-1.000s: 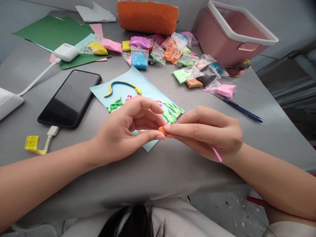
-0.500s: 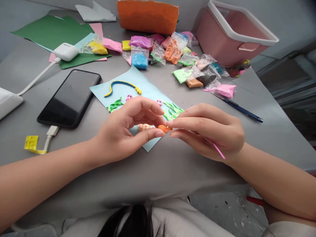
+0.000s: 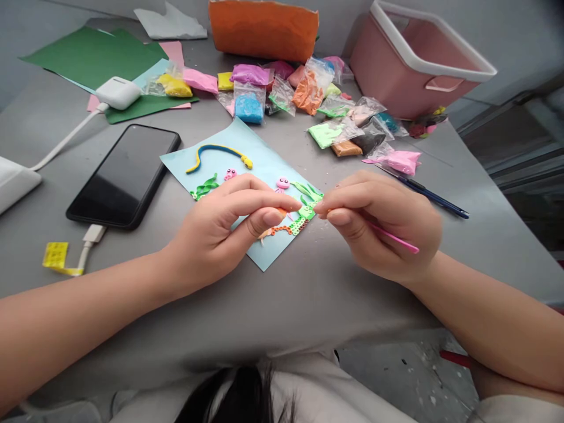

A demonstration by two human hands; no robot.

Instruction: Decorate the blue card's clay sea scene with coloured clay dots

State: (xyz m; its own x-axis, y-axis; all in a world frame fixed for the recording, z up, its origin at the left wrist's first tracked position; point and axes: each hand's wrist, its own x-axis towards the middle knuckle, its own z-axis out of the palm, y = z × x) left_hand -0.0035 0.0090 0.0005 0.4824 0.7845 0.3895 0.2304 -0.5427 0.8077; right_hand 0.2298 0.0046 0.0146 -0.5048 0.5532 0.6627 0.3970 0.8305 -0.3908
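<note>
Over the light blue card (image 3: 264, 258), my left hand (image 3: 233, 229) is closed in a pinch, an orange clay piece (image 3: 283, 210) showing just past its thumb. My right hand (image 3: 383, 229) is closed too, a thin pink stick tool (image 3: 399, 239) tucked under its fingers. Whether its fingertips pinch a small bit as well is too fine to tell. A short gap separates the two hands. On the card lie a blue-and-yellow clay eel shape (image 3: 220, 148), a pink clay jellyfish (image 3: 282, 184) and green clay seaweed (image 3: 206, 187). My left hand hides part of the card.
Bags of coloured clay (image 3: 249, 107) spread along the back, before an orange box (image 3: 264, 29) and a pink bin (image 3: 396, 76). A phone (image 3: 126, 176) with a cable lies left, near green paper (image 3: 97, 59). A dark blue pen-like tool (image 3: 434, 197) lies right.
My hands have drawn apart, the right moving slightly right and away from the orange piece. Both sets of fingers are more tightly pinched, and more of the card shows between them.
</note>
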